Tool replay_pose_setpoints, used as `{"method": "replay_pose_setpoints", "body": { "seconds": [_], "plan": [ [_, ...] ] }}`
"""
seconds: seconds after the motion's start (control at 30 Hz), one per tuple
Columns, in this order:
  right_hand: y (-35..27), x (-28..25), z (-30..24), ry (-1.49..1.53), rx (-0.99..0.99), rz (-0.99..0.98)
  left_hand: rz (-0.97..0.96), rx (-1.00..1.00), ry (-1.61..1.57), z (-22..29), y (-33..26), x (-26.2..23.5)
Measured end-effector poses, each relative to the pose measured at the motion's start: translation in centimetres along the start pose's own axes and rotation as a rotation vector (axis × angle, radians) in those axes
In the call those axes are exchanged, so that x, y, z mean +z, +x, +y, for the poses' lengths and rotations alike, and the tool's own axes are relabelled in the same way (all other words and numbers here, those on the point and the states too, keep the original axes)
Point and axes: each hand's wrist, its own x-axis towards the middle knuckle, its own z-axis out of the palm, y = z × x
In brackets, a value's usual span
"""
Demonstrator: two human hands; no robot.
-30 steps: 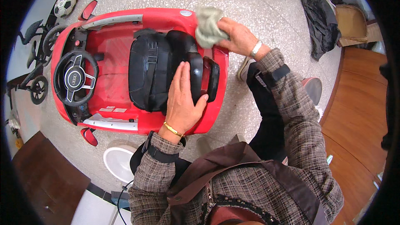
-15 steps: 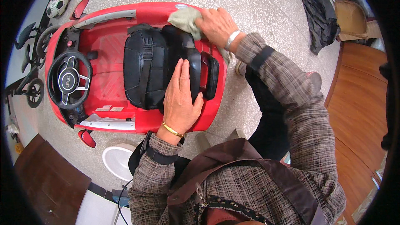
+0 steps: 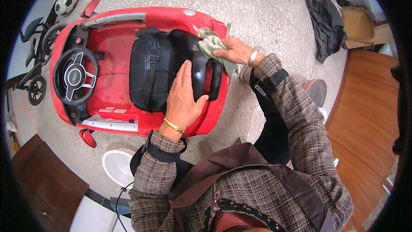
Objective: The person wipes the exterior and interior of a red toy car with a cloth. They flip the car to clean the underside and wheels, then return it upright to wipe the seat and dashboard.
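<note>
A red toy ride-on car stands on the floor before me, its black steering wheel toward the left. Behind the wheel is a black padded seat with a strap across it. My left hand lies flat on the seat's backrest, fingers stretched out and thumb apart, holding nothing. A pale green cloth is gripped in my right hand, pressed against the car's rear corner beside the backrest. Part of the cloth hangs over the car's rear edge.
A white basin sits on the floor near my left knee. At the far left are a football and a small black bike. A dark plastic bag and a cardboard box lie at the far right, beyond wooden panels.
My right hand has drawn the cloth back from the car's far side edge toward its rear corner. My left hand stays on the backrest.
</note>
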Motion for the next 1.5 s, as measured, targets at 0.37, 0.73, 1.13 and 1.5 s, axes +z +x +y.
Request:
{"method": "replay_pose_setpoints", "body": {
  "seconds": [0.37, 0.73, 1.13, 1.5],
  "plan": [
    [2.8, 1.0, -3.2, -0.027, -0.333, 0.053, 0.005, -0.011, -0.047, -0.5, -0.5, 0.6],
    [2.9, -0.1, -4.0, 0.008, -0.244, 0.002, -0.005, 0.005, -0.036, -0.6, -0.7, 0.4],
    [2.5, 1.5, -2.2, 0.337, -0.217, -0.002, 0.034, 0.045, 0.025, -0.8, -0.5, 0.9],
    [-6.0, 1.5, -1.3, 0.243, -0.182, 0.672, 0.475, -0.385, -0.933, -6.8, -3.3, -4.7]
  ]
}}
